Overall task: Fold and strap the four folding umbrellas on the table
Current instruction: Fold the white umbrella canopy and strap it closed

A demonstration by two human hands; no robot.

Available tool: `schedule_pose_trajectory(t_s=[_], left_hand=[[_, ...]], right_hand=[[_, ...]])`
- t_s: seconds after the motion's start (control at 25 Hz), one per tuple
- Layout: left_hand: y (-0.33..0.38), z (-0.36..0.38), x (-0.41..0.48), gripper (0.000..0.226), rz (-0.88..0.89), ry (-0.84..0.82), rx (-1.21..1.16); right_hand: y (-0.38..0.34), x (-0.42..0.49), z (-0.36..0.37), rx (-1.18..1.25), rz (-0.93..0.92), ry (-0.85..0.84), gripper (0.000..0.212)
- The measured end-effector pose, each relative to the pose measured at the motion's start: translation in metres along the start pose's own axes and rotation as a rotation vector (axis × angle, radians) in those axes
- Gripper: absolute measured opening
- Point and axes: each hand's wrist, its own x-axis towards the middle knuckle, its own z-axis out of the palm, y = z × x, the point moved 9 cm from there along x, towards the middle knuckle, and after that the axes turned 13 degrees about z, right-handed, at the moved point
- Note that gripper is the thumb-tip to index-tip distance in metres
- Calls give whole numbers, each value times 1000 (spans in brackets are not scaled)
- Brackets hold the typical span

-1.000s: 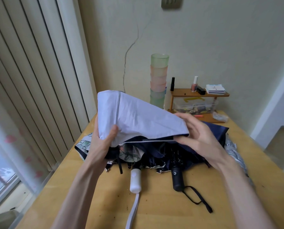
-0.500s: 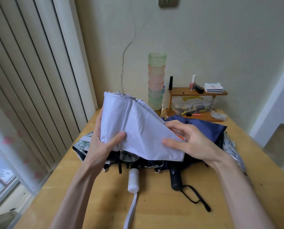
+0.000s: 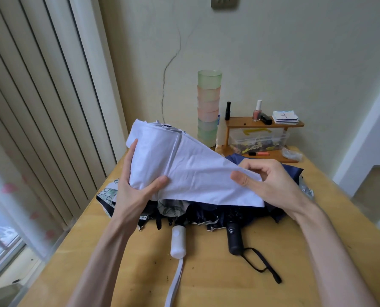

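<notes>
While left hand clasps its bunched body, right hand pinching a flap, white umbrella slants up-left.

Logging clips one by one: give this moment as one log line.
step: folding white umbrella | left hand: grips it | right hand: pinches its edge | rest: umbrella pile unstrapped on table

Umbrellas piled mid-table, shelf behind, cups left of shelf

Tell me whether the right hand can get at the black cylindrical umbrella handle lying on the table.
Probably not yet: the right hand pinches the pale lilac umbrella canopy. The black cylindrical handle itself lies uncovered close by.
</notes>
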Motion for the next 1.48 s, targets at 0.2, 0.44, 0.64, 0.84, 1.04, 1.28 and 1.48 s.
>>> schedule_pose_trajectory(t_s=[0.2, 0.44, 0.64, 0.84, 1.04, 1.28, 1.48], left_hand=[[5, 8, 0, 109, 43, -71, 16], [3, -10, 2, 100, 11, 80, 2], [-2, -15, 2, 95, 20, 138, 10], [-2, -20, 1, 88, 25, 179, 2], [0, -25, 3, 91, 30, 149, 12], [3, -25, 4, 93, 39, 115, 27], [4, -15, 3, 90, 87, 160, 107]], right_hand=[[1, 2, 16, -36, 57, -59, 40], [11, 4, 19, -90, 120, -90, 63], [13, 2, 2, 2, 73, -27, 38], [21, 3, -14, 116, 129, 79, 19], [22, 1, -11, 59, 150, 11, 20], [24, 0, -10, 40, 153, -29, 11], [30, 7, -23, 163, 185, 207, 12]])
